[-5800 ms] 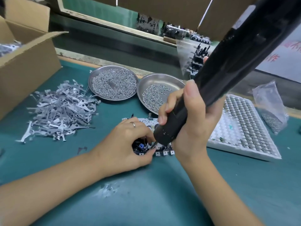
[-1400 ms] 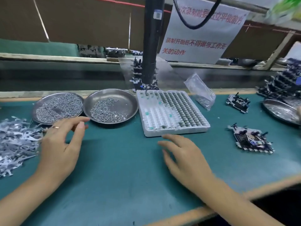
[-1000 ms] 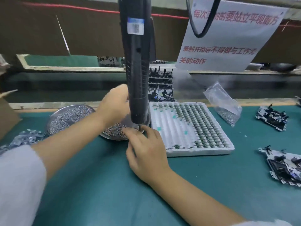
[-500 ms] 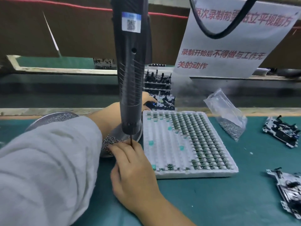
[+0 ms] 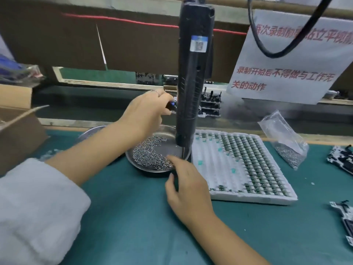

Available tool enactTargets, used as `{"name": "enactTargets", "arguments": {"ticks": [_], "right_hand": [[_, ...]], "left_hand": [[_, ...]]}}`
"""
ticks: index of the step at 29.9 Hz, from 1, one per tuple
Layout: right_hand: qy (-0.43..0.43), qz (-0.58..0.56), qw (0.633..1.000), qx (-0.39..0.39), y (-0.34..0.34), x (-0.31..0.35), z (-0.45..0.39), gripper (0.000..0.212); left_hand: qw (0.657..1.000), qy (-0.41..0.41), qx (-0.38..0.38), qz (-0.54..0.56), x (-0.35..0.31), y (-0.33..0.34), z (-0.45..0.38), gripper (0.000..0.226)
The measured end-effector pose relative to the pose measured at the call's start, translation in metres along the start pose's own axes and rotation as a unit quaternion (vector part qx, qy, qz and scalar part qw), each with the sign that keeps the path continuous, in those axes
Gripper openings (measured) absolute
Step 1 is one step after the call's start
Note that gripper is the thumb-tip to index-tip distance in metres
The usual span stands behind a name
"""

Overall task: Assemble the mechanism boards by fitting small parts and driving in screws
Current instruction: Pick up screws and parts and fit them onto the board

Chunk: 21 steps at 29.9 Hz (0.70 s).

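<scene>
Head view shows a teal bench with a black electric screwdriver [image 5: 193, 79] hanging upright over the near edge of a round steel dish [image 5: 152, 168] that holds a scatter of small screws [image 5: 150, 154]. The left hand [image 5: 148, 109] reaches past the dish toward a stack of dark mechanism boards [image 5: 210, 104] at the back of the bench; its fingers curl round something dark with a blue spot, most likely a fresh board, though the screwdriver body hides most of it. The right hand [image 5: 188, 186] lies at the near rim of the dish with its fingertips among the screws just under the driver's bit; whether it pinches a screw cannot be told from here. Just right of the dish sits a white tray [image 5: 248, 197] of small parts in rows, partly emptied on its left side. Beyond it lies a clear bag [image 5: 284, 138] of more screws, and boards [image 5: 342, 159] rest at the far right edge.

Judging by this, the step in hand is restocking: fetching the next board while a screw is picked up. The next move calls for bringing the board down onto open bench in front, steadying it flat, then seating a screw on the bit or in its hole before the driver is pulled down.
</scene>
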State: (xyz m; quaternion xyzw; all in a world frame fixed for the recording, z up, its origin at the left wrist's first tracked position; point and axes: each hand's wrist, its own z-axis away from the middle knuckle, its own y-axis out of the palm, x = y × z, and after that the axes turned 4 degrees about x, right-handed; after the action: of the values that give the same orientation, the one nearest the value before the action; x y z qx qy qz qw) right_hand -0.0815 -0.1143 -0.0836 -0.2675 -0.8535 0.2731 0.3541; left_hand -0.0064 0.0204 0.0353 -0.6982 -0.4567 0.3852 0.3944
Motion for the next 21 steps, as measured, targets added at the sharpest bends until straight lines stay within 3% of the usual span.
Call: {"name": "enactTargets", "arguments": {"ticks": [5, 8, 13, 17, 19, 21], "right_hand": [[0.004, -0.080, 0.997, -0.015, -0.001, 0.000, 0.004, 0.037], [-0.017, -0.107, 0.992, -0.064, -0.002, 0.003, 0.008, 0.032], [-0.156, -0.074, 0.980, -0.098, -0.005, 0.013, 0.018, 0.026], [-0.240, -0.014, 0.971, -0.010, -0.006, 0.025, 0.022, 0.030], [-0.282, 0.001, 0.955, 0.089, -0.004, 0.028, 0.022, 0.036], [-0.298, 0.013, 0.941, 0.160, -0.001, 0.027, 0.021, 0.035]], "left_hand": [[0.997, -0.016, -0.076, 0.021, 0.040, -0.029, 0.076, 0.049], [0.998, -0.016, -0.049, 0.048, 0.046, -0.031, 0.126, 0.056], [0.996, 0.001, -0.008, 0.086, 0.038, -0.019, 0.210, 0.079], [0.998, 0.016, 0.041, 0.037, 0.033, -0.005, 0.249, 0.089], [0.998, 0.010, 0.055, 0.043, 0.033, 0.004, 0.254, 0.083], [0.996, 0.039, 0.056, 0.051, 0.035, 0.007, 0.251, 0.062]]}}
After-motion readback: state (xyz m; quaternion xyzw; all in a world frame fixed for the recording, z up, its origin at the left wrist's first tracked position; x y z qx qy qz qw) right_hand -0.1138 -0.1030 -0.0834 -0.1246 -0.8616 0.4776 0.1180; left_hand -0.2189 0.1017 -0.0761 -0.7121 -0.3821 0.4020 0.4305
